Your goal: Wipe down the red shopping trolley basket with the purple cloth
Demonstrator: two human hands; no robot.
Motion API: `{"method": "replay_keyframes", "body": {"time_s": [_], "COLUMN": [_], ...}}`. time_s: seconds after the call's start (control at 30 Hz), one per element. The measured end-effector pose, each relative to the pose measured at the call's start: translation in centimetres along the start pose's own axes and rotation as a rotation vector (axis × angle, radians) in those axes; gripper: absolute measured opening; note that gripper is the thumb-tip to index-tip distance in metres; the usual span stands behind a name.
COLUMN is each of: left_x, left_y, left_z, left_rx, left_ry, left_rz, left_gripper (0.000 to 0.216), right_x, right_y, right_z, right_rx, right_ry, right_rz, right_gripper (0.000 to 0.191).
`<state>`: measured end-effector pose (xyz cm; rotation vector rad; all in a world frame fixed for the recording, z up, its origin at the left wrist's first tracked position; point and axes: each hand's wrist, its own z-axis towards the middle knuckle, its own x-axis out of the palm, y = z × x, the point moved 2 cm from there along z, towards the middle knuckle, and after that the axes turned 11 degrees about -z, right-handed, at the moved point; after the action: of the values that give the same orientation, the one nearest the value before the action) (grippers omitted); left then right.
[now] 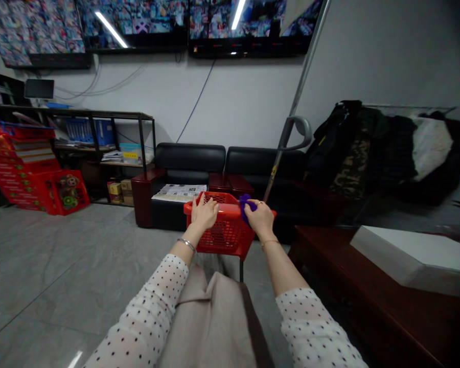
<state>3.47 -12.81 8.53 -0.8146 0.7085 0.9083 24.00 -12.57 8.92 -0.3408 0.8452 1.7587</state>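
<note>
On the near rim [228, 208] of a red plastic basket [227, 236] with perforated sides, the left hand [204, 210] rests, fingers spread; the right hand [259, 219] pinches crumpled purple cloth [244, 211].

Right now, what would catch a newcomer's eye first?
The bright red plastic basket in the centre, where the left hand rests on the rim and the right hand holds a purple cloth. Then three large black-framed screens high on the pale wall, and red printed boxes stacked at far left.
</note>
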Motion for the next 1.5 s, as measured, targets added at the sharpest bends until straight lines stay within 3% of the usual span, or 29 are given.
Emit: {"method": "replay_keyframes", "body": {"time_s": [0.1,0.23,0.3,0.37,0.5,0.57,0.67,0.8,0.9,1.0,1.07,1.13,1.27,1.33,1.4,1.5], "left_x": [0.5,0.3,-0.3,-1.1,-2.5,-2.7,-2.4,-2.5,-3.3,-3.5,-2.9,-2.0,-0.6,-0.6,-0.6,0.1], "left_y": [-0.1,-0.4,-0.2,0.5,2.6,3.3,3.0,2.3,3.0,3.7,3.4,2.3,-0.4,-1.0,-0.9,-0.2], "left_z": [0.2,0.1,0.1,0.0,0.1,0.2,0.1,-0.2,-0.4,-0.2,-0.1,-0.2,-1.1,-1.5,-1.6,-1.3], "left_rx": [-0.009,-0.017,-0.027,-0.043,-0.069,-0.109,-0.169,-0.16,-0.179,-0.234,-0.253,-0.257,-0.253,-0.228,-0.195,-0.172], "left_ry": [-0.002,0.004,0.036,0.087,0.148,0.142,0.116,0.095,0.128,0.148,0.14,0.121,0.081,0.082,0.109,0.175], "left_rz": [-0.001,0.018,0.021,0.025,0.011,-0.025,-0.043,-0.059,-0.094,-0.117,-0.131,-0.142,-0.181,-0.205,-0.235,-0.28], "left_gripper": [0.05,0.05,0.051,0.052,0.052,0.052,0.051,0.048,0.048,0.049,0.05,0.051,0.055,0.055,0.054,0.054], "right_x": [-0.1,0.8,0.9,0.8,0.3,0.4,0.9,1.3,0.9,0.5,0.4,0.7,1.0,0.7,0.1,-0.7], "right_y": [0.0,4.8,5.7,4.5,-0.1,-0.5,2.4,6.4,4.2,-0.3,-1.6,-0.5,4.2,4.4,2.8,-0.7], "right_z": [0.0,-1.5,-1.7,-1.3,0.2,0.2,-1.1,-2.5,-1.5,0.4,0.9,0.4,-1.8,-1.9,-0.9,1.1], "right_rx": [0.129,-0.145,-0.267,-0.249,-0.008,0.04,-0.046,-0.314,-0.309,-0.043,0.107,0.088,-0.239,-0.32,-0.237,0.016], "right_ry": [-0.013,-0.036,-0.016,0.01,0.013,-0.024,-0.073,-0.025,0.016,0.008,-0.014,-0.029,0.006,0.048,0.069,0.074], "right_rz": [-0.067,-0.024,0.012,0.024,-0.005,-0.032,-0.06,-0.031,0.024,0.064,0.058,0.049,0.109,0.146,0.15,0.088], "right_gripper": [0.032,0.029,0.027,0.028,0.034,0.036,0.032,0.03,0.032,0.036,0.037,0.035,0.029,0.028,0.029,0.031]}}
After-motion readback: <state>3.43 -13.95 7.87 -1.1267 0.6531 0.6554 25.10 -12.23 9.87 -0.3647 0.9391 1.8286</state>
